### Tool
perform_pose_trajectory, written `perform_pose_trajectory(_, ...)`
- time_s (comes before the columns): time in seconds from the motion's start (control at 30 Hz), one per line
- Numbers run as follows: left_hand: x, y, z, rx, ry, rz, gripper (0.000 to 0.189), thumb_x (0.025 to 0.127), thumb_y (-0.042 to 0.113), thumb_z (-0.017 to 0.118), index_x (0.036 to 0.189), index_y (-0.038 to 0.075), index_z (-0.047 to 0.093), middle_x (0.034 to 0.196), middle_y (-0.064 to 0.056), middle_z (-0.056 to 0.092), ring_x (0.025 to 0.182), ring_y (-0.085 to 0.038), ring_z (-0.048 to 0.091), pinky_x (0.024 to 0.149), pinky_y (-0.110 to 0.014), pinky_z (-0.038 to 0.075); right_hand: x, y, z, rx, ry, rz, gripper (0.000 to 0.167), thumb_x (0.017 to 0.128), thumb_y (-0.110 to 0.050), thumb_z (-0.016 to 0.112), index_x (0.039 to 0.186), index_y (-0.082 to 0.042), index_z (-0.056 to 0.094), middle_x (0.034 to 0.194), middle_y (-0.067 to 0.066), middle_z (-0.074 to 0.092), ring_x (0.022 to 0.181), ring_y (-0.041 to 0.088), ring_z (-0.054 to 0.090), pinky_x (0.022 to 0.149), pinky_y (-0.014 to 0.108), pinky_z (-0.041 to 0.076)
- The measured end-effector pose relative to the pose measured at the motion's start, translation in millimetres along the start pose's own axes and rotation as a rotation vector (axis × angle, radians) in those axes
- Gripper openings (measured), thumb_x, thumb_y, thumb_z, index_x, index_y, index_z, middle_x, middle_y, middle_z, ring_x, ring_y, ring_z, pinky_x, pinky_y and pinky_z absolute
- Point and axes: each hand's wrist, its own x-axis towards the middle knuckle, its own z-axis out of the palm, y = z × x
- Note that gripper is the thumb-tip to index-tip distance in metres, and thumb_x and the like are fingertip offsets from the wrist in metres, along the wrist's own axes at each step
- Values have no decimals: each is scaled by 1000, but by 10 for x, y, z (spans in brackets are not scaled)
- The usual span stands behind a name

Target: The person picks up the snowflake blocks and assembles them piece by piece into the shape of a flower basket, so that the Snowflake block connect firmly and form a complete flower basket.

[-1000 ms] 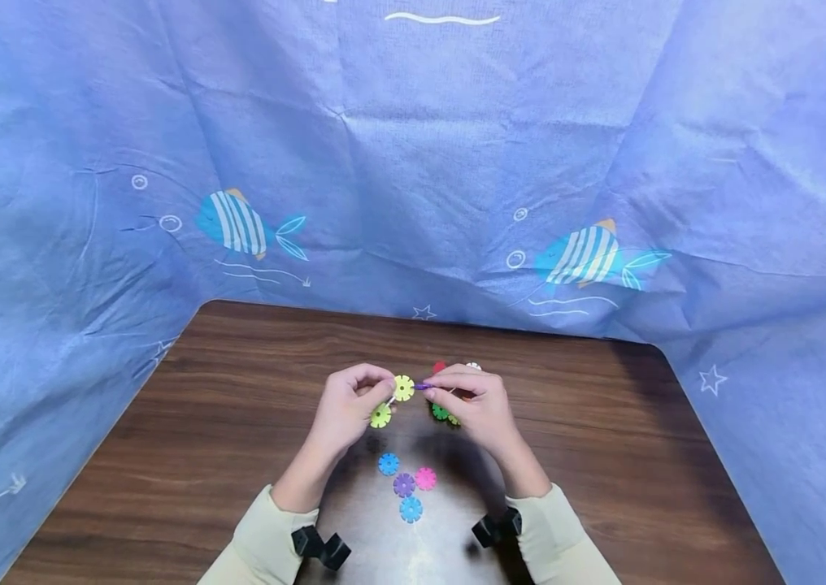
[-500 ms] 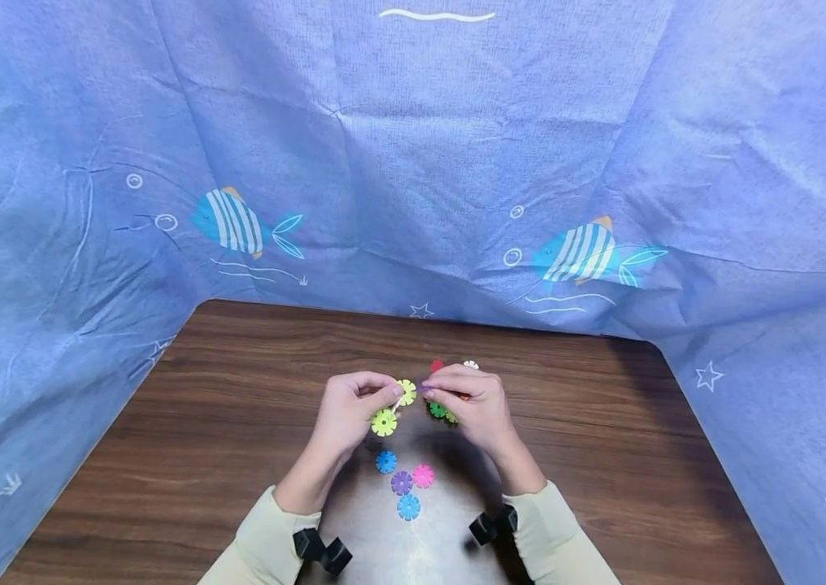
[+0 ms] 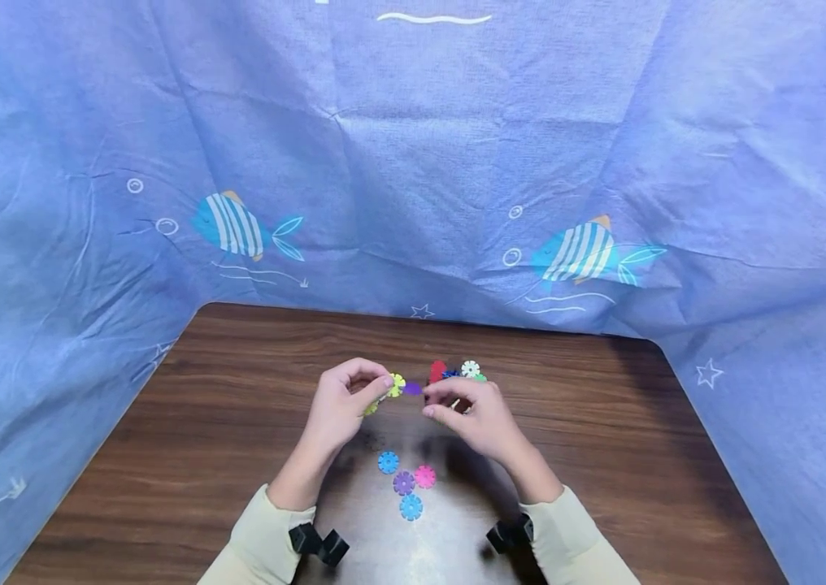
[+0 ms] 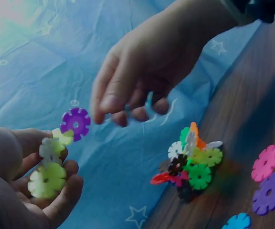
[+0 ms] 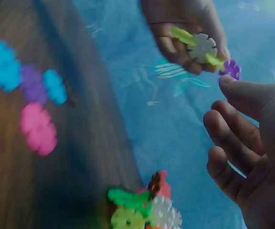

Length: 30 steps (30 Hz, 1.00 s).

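My left hand [image 3: 336,406] pinches a short chain of notched snowflake discs in the head view. In the left wrist view the chain shows a lower yellow disc [image 4: 47,180], a white disc [image 4: 50,149] and a second yellow disc [image 4: 63,137], with a purple disc [image 4: 75,124] joined at its far end. Close by the purple disc, my right hand [image 3: 484,418] hovers with thumb and fingers parted, holding nothing. From the right wrist its thumb overlaps the purple disc's edge, but the left wrist view shows a small gap.
A joined cluster of many-coloured discs [image 4: 199,176] sits on the table behind my right hand. Nearer to me lie loose discs: a blue one [image 3: 388,462], a purple one [image 3: 403,484], a pink one [image 3: 424,477] and another blue one [image 3: 410,508]. A fish-print cloth [image 3: 413,162] hangs beyond the table.
My right hand has let go of the purple disc and drawn back slightly to the right. The purple disc now stays on the chain, which my left hand has shifted a little left.
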Motion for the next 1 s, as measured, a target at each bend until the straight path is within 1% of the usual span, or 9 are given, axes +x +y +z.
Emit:
perform_pose_trajectory(0.07, 5, -2, -17, 9, 4, 3, 11, 91, 4, 76, 96, -6, 71, 86, -15, 73, 67, -7, 64, 59, -19, 52, -39, 22, -23, -64, -73, 1, 16, 90, -21, 81, 106, -19, 78, 88, -6, 75, 77, 7, 67, 62, 29, 59)
perform_pose_trajectory(0.27, 18, -17, -47, 36, 18, 21, 12, 90, 4, 77, 98, -4, 72, 88, -20, 74, 69, -7, 65, 62, -20, 52, -151, 167, 3, -244, -342, -23, 12, 90, -16, 80, 101, -13, 78, 87, -8, 74, 78, 0, 65, 71, 23, 58)
perform_pose_trajectory(0.4, 7, -15, -68, 46, 23, 35, 14, 90, 2, 76, 103, -3, 73, 91, -21, 75, 72, -9, 67, 63, -19, 52, -228, 282, 100, -366, -475, -9, 19, 90, -26, 81, 103, -13, 78, 89, -8, 73, 80, 1, 64, 74, 21, 56)
perform_pose_trajectory(0.53, -8, -4, -76, 47, 1, 42, 17, 91, 1, 75, 107, -3, 75, 94, -21, 75, 74, -8, 69, 65, -18, 55, -294, 342, 204, -463, -512, -2, 28, 86, -37, 83, 104, -16, 79, 91, -8, 69, 80, 3, 61, 71, 20, 53)
perform_pose_trajectory(0.63, -16, -3, -73, 53, -16, 55, 17, 91, 1, 74, 108, -4, 75, 94, -21, 75, 75, -5, 67, 66, -18, 56, -317, 350, 250, -496, -505, 5, 22, 85, -37, 84, 99, -20, 79, 91, -10, 67, 81, 1, 58, 71, 20, 51)
perform_pose_trajectory(0.77, -19, -1, -64, 66, -17, 69, 17, 92, 1, 74, 109, -4, 75, 94, -20, 75, 75, -4, 66, 67, -18, 56, -312, 329, 262, -472, -504, 37, 12, 84, -29, 85, 87, -23, 75, 88, -11, 65, 80, 0, 56, 71, 20, 50)
perform_pose_trajectory(0.87, -18, 5, -58, 77, -13, 70, 17, 92, 1, 74, 109, -3, 76, 94, -19, 75, 76, -5, 67, 67, -18, 56, -305, 311, 254, -441, -508, 59, 15, 85, -24, 84, 80, -23, 70, 85, -12, 62, 79, 1, 55, 71, 20, 49)
perform_pose_trajectory(0.93, -17, 13, -55, 83, -8, 70, 16, 92, 1, 74, 108, -2, 76, 94, -18, 75, 76, -5, 67, 67, -18, 56, -303, 302, 250, -425, -507, 63, 16, 86, -23, 83, 80, -23, 69, 83, -12, 62, 79, 0, 56, 71, 20, 49)
perform_pose_trajectory(1.0, -17, 19, -56, 85, -6, 65, 16, 91, 1, 74, 108, -2, 76, 94, -18, 75, 75, -5, 67, 67, -19, 56, -301, 293, 247, -410, -505, 65, 12, 87, -22, 82, 85, -21, 71, 83, -13, 63, 78, -1, 56, 71, 19, 50)
